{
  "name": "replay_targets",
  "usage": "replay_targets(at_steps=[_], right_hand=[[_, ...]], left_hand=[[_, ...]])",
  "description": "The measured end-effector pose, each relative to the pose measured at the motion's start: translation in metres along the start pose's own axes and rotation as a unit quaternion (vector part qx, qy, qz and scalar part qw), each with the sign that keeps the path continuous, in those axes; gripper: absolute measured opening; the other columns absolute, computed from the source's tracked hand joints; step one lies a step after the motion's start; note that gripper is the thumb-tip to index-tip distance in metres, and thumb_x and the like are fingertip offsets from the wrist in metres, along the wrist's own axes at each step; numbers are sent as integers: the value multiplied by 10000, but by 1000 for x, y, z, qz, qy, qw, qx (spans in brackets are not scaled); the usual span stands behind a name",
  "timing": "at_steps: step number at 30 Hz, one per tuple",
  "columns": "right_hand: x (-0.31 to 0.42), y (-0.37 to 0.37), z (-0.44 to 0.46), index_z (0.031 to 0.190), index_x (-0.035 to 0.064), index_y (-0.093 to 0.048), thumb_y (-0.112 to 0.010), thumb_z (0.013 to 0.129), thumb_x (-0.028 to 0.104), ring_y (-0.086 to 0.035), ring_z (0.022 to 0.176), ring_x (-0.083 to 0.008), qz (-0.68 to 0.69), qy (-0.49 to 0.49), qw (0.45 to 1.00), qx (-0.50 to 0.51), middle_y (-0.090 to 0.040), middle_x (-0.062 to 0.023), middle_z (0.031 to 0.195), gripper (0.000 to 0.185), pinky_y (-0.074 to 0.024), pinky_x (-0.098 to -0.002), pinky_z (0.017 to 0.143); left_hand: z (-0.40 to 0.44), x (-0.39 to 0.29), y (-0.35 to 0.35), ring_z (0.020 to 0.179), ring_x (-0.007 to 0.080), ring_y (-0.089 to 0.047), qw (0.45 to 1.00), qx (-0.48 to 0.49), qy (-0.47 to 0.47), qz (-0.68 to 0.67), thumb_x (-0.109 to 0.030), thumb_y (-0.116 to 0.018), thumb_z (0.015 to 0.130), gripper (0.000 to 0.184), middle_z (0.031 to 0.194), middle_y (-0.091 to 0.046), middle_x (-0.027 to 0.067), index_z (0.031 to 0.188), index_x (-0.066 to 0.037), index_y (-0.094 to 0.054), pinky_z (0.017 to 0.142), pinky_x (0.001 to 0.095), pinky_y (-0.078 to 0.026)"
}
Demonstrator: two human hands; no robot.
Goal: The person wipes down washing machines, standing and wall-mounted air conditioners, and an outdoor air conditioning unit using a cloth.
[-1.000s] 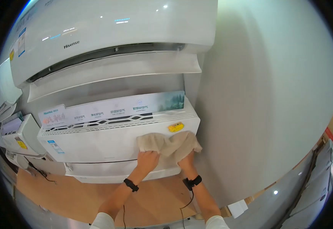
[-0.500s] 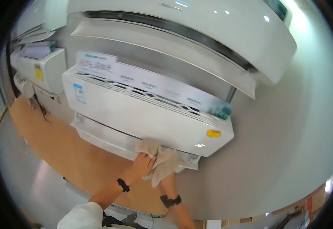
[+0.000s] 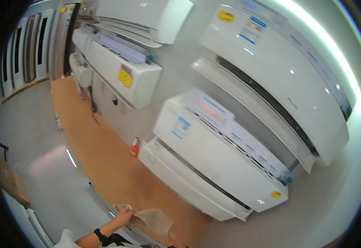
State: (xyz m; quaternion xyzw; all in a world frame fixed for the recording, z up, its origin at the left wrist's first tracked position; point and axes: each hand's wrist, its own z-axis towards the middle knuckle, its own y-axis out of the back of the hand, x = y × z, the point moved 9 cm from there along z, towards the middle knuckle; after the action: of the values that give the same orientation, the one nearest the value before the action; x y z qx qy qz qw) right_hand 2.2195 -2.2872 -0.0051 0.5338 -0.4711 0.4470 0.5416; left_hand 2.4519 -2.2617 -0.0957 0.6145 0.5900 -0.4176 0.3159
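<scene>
"Tan counter [image 3: 101, 144] extends below the white air conditioner [image 3: 213, 153]. Where do we locate the beige cloth [image 3: 154, 219]?"

"We locate it at the counter's near edge, apart from the air conditioner. Its long axis spans our two hands."

"How do we hold it?"

"Our left hand [image 3: 125, 215], fingers curled, pinches one end; most cloth lies to its right. Our right hand [image 3: 175, 237] adjoins the other end, partly cut off; we cannot tell its grip."

"Containers?"

"One red bottle [image 3: 134, 149], white-topped, beside the air conditioner's left end; we cannot see its contents."
</scene>
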Motion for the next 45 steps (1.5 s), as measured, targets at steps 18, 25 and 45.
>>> replay_targets(at_steps=[18,25,45], right_hand=[[48,-505,12,1398,44,-532,-634,985,281,-604,1229,-283,147,-44,923,352,-621,-147,1349,486,-495,-419,1031],[47,-716,13,1403,46,-528,-642,986,286,-609,1222,-265,177,-52,843,506,-622,-130,1349,494,-498,-413,1036],[93,-1245,112,1206,46,-588,-676,985,245,-613,988,-132,300,-210,688,627,-635,-35,1138,310,-521,-321,819]], left_hand=[[-61,-15,320,885,244,-683,920,-245,-178,-250,-114,-535,987,268,1006,-715,85,1200,6,-645,798,312,-538],[-76,-52,470,909,267,-706,906,-363,-216,-21,-151,-535,994,312,1003,-727,102,1285,-70,-610,798,333,-567],[-136,-103,992,993,276,-692,708,-438,-275,-482,-205,-634,983,397,1142,-680,167,1288,24,-527,732,425,-602]])
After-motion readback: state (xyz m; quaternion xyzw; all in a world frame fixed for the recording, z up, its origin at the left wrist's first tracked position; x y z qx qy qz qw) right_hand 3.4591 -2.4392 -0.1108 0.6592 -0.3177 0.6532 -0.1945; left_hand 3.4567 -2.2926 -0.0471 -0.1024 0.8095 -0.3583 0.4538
